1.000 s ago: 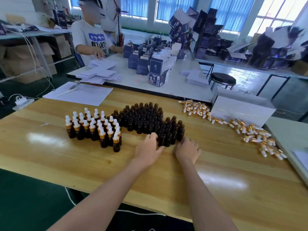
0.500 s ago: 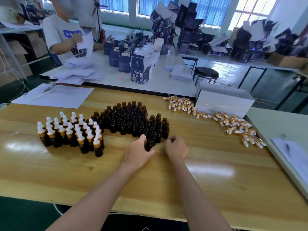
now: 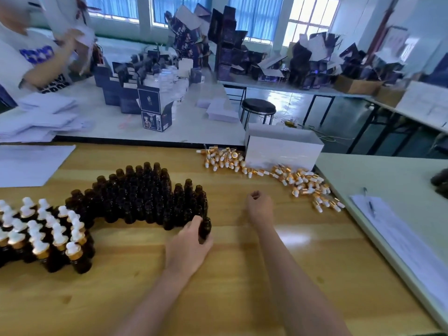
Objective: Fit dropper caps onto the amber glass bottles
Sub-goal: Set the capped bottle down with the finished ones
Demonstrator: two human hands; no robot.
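A dense cluster of uncapped amber bottles [image 3: 145,192] stands on the wooden table [image 3: 218,287]. To its left are several capped bottles [image 3: 46,234] with white bulbs and gold collars. My left hand [image 3: 189,243] grips one uncapped amber bottle [image 3: 204,230] at the cluster's near right edge. My right hand [image 3: 259,207] hovers over bare wood to the right, fingers curled, nothing visible in it. Loose dropper caps [image 3: 303,183] lie scattered at the far right; more dropper caps [image 3: 223,158] lie beside the white box.
A white box [image 3: 283,149] sits at the table's far edge. White paper [image 3: 29,163] lies far left. A pale side table [image 3: 388,180] with papers and a pen [image 3: 371,204] adjoins on the right. Another person [image 3: 36,57] works at the table behind.
My left hand has closed round one bottle and drawn it out from the cluster's edge. My right hand has left the bottles and moved right, toward the loose caps.
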